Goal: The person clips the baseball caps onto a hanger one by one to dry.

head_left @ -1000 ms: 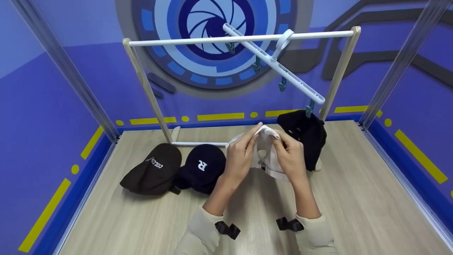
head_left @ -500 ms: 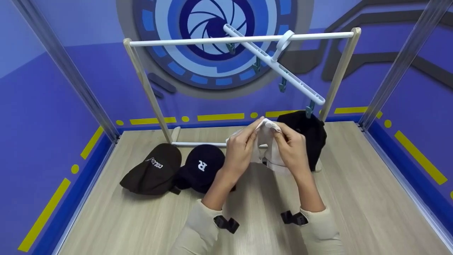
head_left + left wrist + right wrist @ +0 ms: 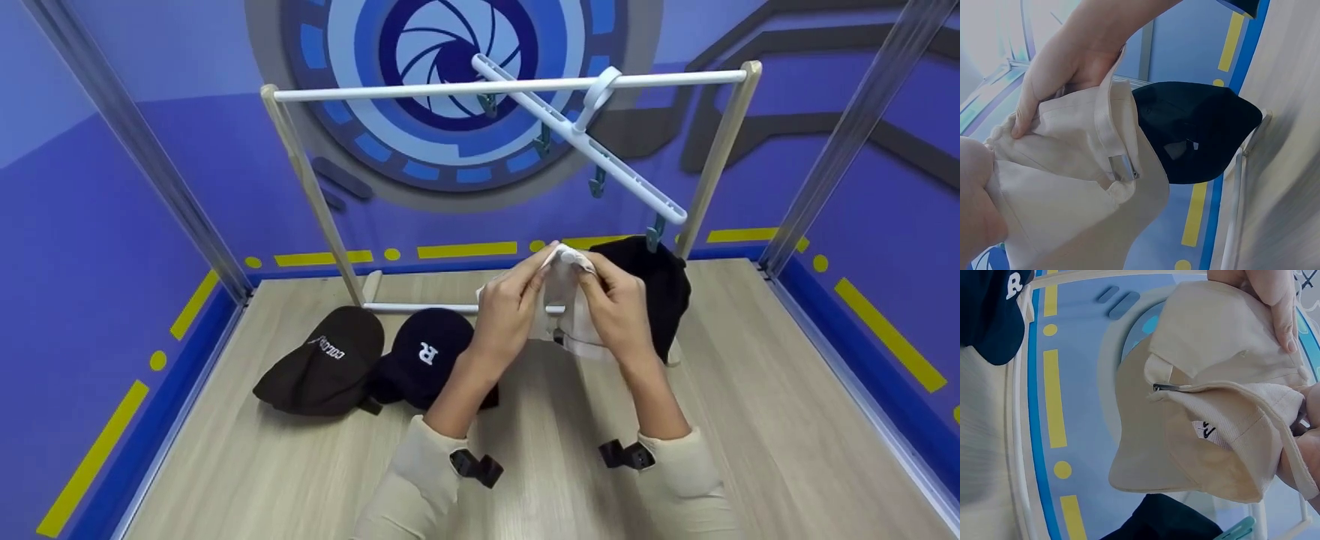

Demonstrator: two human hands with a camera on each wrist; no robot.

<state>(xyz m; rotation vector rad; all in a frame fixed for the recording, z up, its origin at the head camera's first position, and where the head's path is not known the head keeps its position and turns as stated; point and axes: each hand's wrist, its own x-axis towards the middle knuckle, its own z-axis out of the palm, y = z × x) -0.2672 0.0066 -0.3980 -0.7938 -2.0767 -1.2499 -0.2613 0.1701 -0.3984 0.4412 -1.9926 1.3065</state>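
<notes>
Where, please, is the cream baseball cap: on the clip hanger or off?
Off: left hand and right hand hold the cream baseball cap, apart from the clip hanger.

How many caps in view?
4: a brown cap and, to its right, a navy cap on the table; a cream cap held in the left hand and right hand; a black cap hanging from the rightmost clip of the hanger. Others could be hidden.

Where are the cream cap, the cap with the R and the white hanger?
Cream cap (image 3: 1207, 340): right wrist view, on its crown's outside.
Cap with the R (image 3: 430, 369): head view, on its crown.
White hanger (image 3: 589, 145): head view, on its long bar.
</notes>
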